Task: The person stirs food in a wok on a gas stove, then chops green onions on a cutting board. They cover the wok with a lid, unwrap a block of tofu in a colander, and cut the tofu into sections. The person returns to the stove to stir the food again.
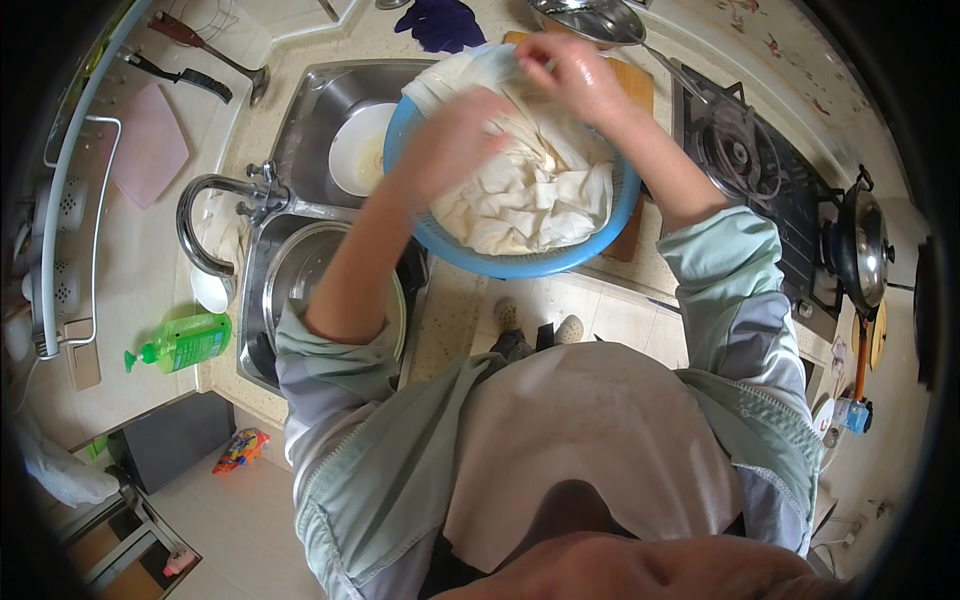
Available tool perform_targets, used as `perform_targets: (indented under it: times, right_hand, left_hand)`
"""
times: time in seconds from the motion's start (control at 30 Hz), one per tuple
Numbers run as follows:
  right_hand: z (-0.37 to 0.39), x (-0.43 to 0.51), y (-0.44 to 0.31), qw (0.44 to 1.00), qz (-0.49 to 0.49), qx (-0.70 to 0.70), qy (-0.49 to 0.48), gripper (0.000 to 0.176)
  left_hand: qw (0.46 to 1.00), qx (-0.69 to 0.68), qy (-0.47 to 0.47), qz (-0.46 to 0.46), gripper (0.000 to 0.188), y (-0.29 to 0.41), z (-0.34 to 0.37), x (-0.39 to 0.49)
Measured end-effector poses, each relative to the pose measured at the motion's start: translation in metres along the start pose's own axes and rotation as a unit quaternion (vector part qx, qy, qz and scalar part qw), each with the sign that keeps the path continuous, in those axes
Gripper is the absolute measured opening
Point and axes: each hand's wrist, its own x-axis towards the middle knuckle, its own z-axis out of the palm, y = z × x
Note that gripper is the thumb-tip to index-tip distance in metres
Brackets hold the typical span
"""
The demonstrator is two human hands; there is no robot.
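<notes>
Cream-white cloth (536,202) lies crumpled and folded inside a round blue plastic basket (510,264), partly draped over its far rim. The basket straddles the edge of the sink and a wooden cutting board (632,82). Blurred by motion, my left hand (465,146) hovers over or touches the left part of the cloth; its grip is unclear. At the far side of the basket is my right hand (574,79), fingers curled close to the cloth's edge. Whether it pinches any fabric cannot be made out. What lies under the cloth is hidden.
The double sink holds a white bowl (346,154) with yellowish liquid and a metal pot (289,262). A curved faucet (196,217) and green soap bottle (191,341) stand left. Rightward are a gas stove (739,154) and lidded wok (866,240); a steel bowl (600,22) sits behind.
</notes>
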Motion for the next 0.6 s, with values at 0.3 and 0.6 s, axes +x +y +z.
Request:
perform_targets:
  times: [0.3, 0.6]
  right_hand:
    - [0.016, -0.034, 0.013, 0.961, -0.013, -0.134, -0.243, 0.044]
    - [-0.001, -0.055, 0.017, 0.951, 0.038, -0.279, -0.129, 0.019]
  left_hand:
    - [0.984, 0.160, -0.072, 0.008, 0.035, -0.015, 0.000, -0.041]
    - [0.957, 0.266, 0.070, -0.094, 0.019, -0.024, -0.103, -0.086]
